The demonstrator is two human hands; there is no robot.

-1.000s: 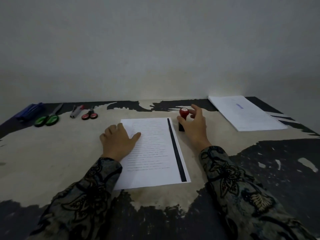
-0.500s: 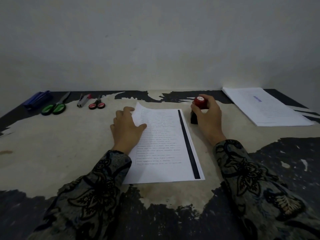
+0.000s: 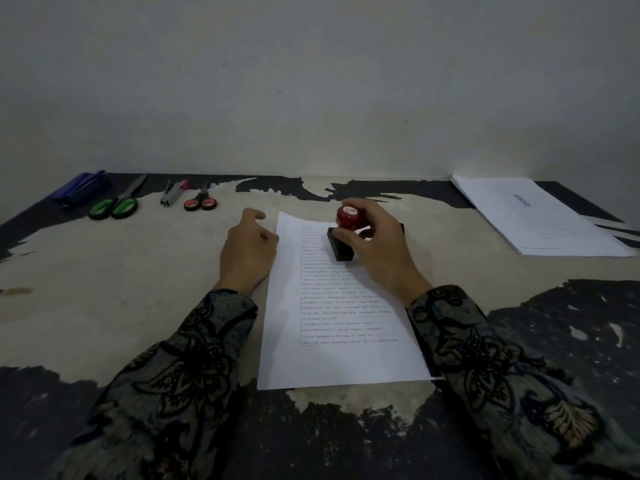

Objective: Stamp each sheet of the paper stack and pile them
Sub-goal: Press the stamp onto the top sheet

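Paper stack point(image 3: 341, 306) lies mid-table in front of me, my left hand point(image 3: 247, 252) loosely curled at its left edge holding nothing, my right hand point(image 3: 375, 244) clamped round the red-knobbed stamp point(image 3: 344, 233) over the top lines. I judge each sheet light, limp and slippery, best lifted by 1 far corner. The stamped pile point(image 3: 540, 216) sits far right.

Printed lines on the sheet point(image 3: 343, 306) at frame centre too small to read, its right edge hidden under the right hand point(image 3: 379, 251) and sleeve point(image 3: 485, 358), stamp point(image 3: 343, 237) face unseen, blue mark on the pile point(image 3: 540, 216) at upper right illegible, pile corner cut by the right edge.
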